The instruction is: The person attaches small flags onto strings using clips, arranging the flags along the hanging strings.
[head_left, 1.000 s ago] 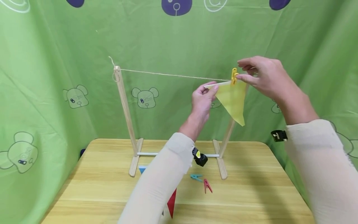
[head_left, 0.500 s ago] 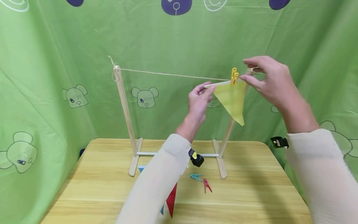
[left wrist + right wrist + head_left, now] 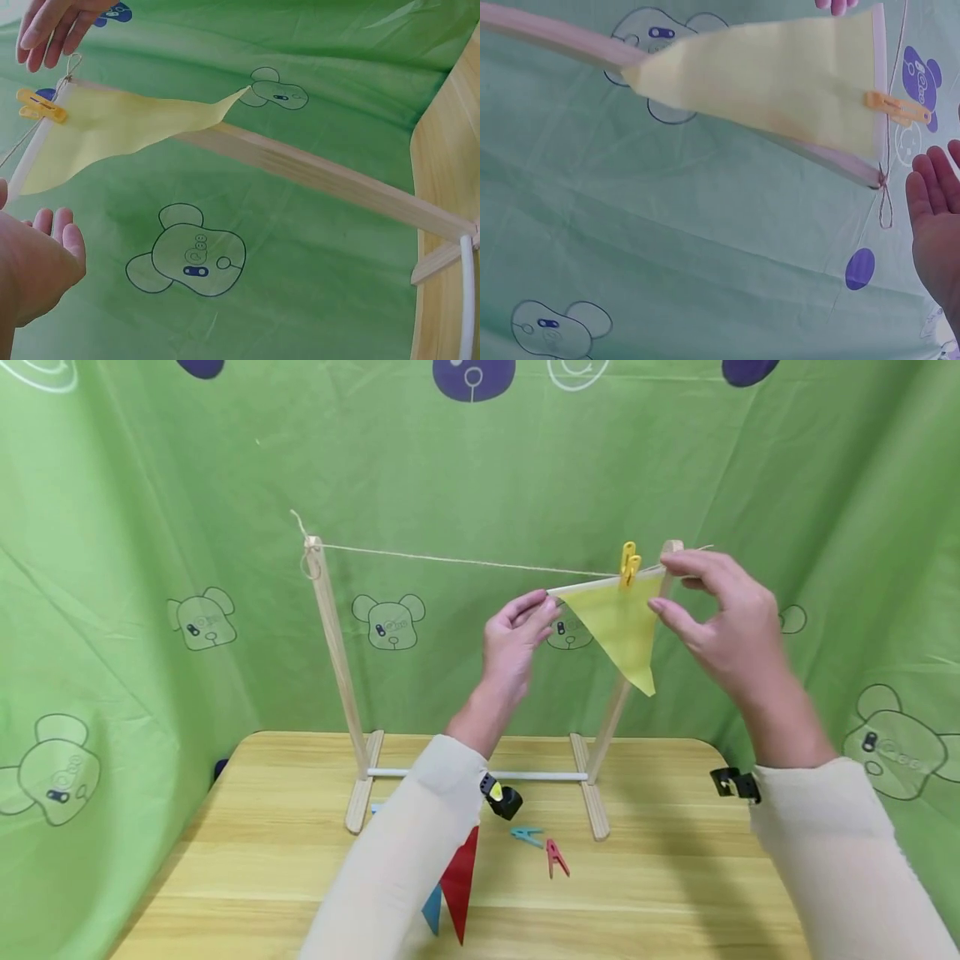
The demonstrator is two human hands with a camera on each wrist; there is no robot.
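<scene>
A yellow triangular pennant with a white top edge hangs tilted from the string. One yellow clothespin clamps it near its right end. My left hand is at the pennant's left corner with fingers loosely bent; the right wrist view shows a gap between its fingertips and the cloth. To the right of the pennant is my right hand, thumb and fingers spread apart. In the left wrist view this right hand holds nothing.
The string runs between a left wooden post and a right post, joined low by a white rod. On the table lie a teal clothespin, a red clothespin, a red pennant and a blue pennant, partly under my left sleeve.
My right hand has moved away from the yellow clothespin, right and down. My left hand has let go of the pennant's corner and drawn back left. The pennant stays clipped.
</scene>
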